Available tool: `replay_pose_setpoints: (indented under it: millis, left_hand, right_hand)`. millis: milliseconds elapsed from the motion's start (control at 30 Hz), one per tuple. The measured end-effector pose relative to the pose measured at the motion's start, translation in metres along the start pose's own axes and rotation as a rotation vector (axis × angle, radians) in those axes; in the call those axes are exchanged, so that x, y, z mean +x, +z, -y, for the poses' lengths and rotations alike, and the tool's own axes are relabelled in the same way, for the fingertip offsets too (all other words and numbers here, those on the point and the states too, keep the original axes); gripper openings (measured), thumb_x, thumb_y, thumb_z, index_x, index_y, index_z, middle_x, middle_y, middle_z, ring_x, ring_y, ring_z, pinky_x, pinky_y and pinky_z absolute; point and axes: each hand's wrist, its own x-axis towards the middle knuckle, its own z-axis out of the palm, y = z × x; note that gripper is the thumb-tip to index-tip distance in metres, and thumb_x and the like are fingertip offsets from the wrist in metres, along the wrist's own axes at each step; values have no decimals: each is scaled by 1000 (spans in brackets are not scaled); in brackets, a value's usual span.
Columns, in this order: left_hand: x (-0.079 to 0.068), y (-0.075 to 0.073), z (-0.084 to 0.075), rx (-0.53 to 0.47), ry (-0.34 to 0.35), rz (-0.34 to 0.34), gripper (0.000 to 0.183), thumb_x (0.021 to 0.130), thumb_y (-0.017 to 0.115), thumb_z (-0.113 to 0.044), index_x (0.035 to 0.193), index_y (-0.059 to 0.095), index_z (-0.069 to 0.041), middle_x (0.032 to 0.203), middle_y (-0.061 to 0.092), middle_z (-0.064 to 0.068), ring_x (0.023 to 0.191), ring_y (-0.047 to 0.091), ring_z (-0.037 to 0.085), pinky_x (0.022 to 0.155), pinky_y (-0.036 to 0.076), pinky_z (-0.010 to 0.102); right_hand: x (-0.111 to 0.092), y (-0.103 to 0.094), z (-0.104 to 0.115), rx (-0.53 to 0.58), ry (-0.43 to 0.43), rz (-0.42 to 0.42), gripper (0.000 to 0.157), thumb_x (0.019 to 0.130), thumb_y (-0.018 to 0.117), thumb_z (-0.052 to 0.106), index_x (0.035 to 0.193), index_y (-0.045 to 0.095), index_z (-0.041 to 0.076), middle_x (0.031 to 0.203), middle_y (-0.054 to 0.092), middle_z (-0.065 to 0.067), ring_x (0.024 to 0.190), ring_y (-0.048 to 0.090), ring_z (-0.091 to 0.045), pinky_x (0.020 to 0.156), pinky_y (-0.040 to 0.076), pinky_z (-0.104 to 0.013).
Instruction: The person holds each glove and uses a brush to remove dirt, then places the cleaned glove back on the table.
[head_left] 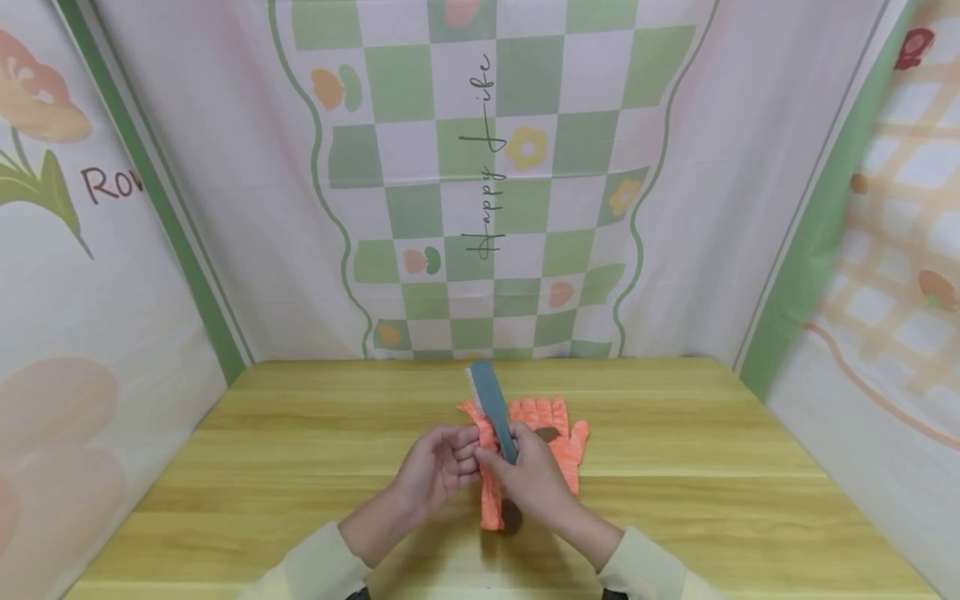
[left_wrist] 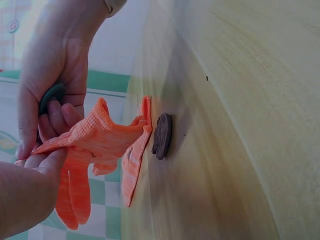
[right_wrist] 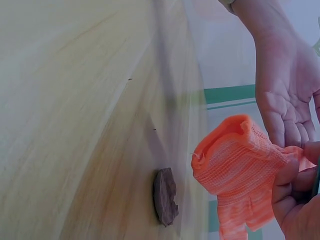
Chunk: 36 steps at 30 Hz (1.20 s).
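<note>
A blue-green brush (head_left: 491,404) with pale bristles is gripped in my right hand (head_left: 536,475), its head pointing away from me. An orange knit glove (right_wrist: 240,155) hangs above the table, its edge pinched between that hand's thumb and fingers. My left hand (head_left: 437,468) has its palm turned up, and its loosely bent fingers touch the glove's edge; in the right wrist view they look relaxed. A second orange glove (head_left: 572,458) lies flat on the table, fingers away from me. On it sits a brown patch (head_left: 547,434).
A dark brown flat lump (left_wrist: 162,136) lies on the wooden table (head_left: 300,467) beneath the hanging glove. Behind the table's far edge hangs a checked green-and-white cloth (head_left: 465,208), with printed cloths on both sides.
</note>
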Motion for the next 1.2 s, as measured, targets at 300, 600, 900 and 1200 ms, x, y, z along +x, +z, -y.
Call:
replay_pose_setpoints:
  millis: [300,600,900,1200]
  left_hand:
    - [0,0,0,56,-31,65,56,102,24,-28,137,38,14,142,41,29,130,44,32,108,35,42]
    - [0,-1,1,66,-62,143,64,104,19,-33,145,20,16,148,28,30,138,30,38,112,26,45]
    - [2,-2,1,50,-57,125,64,105,21,-33,144,22,17,148,30,31,137,32,40,112,26,47]
    - [4,-10,4,94,-51,61,59,106,24,-29,142,27,18,144,37,32,134,37,41,112,26,51]
  right_hand:
    - [0,-1,3,12,12,14,23,93,67,17,99,54,-2,61,51,-2,45,45,-11,38,34,-20]
    - [2,-3,3,-9,51,7,11,93,59,9,95,56,-2,58,48,-1,44,47,-11,39,38,-21]
    - [6,-13,7,36,50,15,12,95,57,12,91,55,0,57,49,-2,42,42,-12,38,34,-23]
    - [10,-33,17,156,91,80,12,100,46,10,92,47,1,63,39,-2,56,34,-15,50,37,-26]
